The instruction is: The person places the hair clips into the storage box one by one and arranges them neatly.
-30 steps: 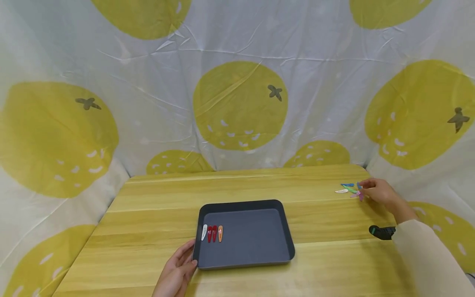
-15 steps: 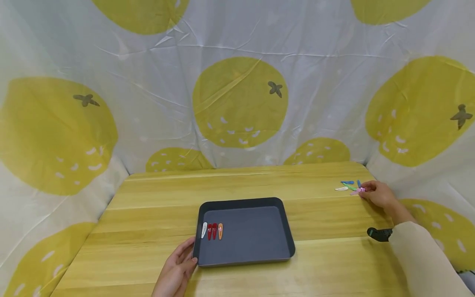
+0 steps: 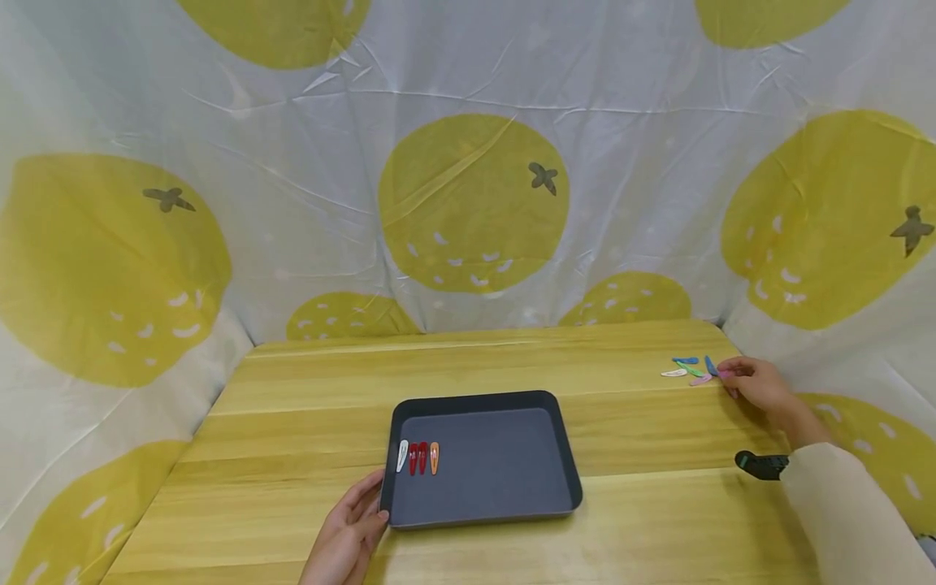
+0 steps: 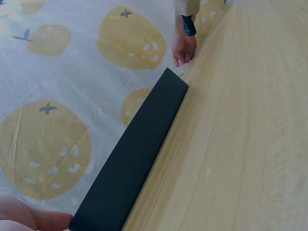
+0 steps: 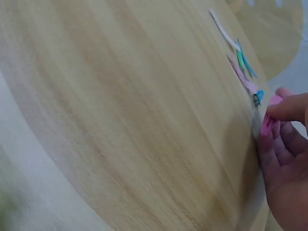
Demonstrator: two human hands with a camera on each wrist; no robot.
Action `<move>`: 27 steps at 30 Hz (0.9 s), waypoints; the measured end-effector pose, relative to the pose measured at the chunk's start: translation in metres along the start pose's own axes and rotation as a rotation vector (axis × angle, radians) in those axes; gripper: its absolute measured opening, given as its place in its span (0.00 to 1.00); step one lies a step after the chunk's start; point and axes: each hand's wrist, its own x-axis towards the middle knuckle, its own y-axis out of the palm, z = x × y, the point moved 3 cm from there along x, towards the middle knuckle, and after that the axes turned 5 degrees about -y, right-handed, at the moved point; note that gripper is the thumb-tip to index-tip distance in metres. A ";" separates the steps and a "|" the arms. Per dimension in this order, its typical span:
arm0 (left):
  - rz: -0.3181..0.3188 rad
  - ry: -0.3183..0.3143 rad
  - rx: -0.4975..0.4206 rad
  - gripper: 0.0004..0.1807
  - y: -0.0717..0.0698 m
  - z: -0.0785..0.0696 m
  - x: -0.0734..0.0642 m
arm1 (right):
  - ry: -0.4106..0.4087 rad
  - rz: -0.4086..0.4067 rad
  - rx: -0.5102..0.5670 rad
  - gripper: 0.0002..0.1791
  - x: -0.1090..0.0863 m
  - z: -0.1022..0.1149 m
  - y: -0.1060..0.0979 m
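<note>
Head view up, and I'm straight to the right hand (image 3: 756, 383), out at the far right of the table (image 3: 292, 431): thumb and fingers pinching a pink clip (image 3: 724, 374)! My right-wrist feed backs it up, with the clip squeezed between thumb and finger, just beside the loose pile; whether it is clear of the wood, I can't tell from here.

Into that pile: a blue clip (image 3: 710, 366) sits nearest the fingertips, a lilac clip (image 3: 700, 379) by it, then a green clip (image 3: 691, 370), a second blue clip (image 3: 685, 360) on the far side, and a white clip (image 3: 673, 373) on the outside left. They lie close together, some overlapping.

Over to the left hand (image 3: 347, 520), at the near left corner of the dark tray (image 3: 563, 455): thumb touching the corner, fingers along the outer left wall. Do they hook under the edge? I can't tell, and my left-wrist feed gives me only the digit at the wall's near end.

Inside the tray, a tidy row at the left: white barrette (image 3: 402, 457), two red clips (image 3: 418, 458) side by side, then an orange clip (image 3: 435, 458). Pale sleeve (image 3: 855, 512) on the right arm, fruit-print cloth (image 3: 629, 203) hanging behind.
</note>
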 end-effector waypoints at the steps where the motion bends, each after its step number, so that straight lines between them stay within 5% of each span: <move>1: 0.000 0.000 0.001 0.37 0.000 0.000 0.000 | 0.002 0.000 0.015 0.18 0.000 0.000 -0.001; 13: 0.003 -0.002 -0.007 0.37 -0.001 0.001 0.000 | 0.003 0.081 0.170 0.21 0.007 0.028 -0.006; 27: -0.010 0.001 0.010 0.37 -0.001 0.002 0.000 | -0.083 0.217 0.240 0.18 0.027 0.077 0.024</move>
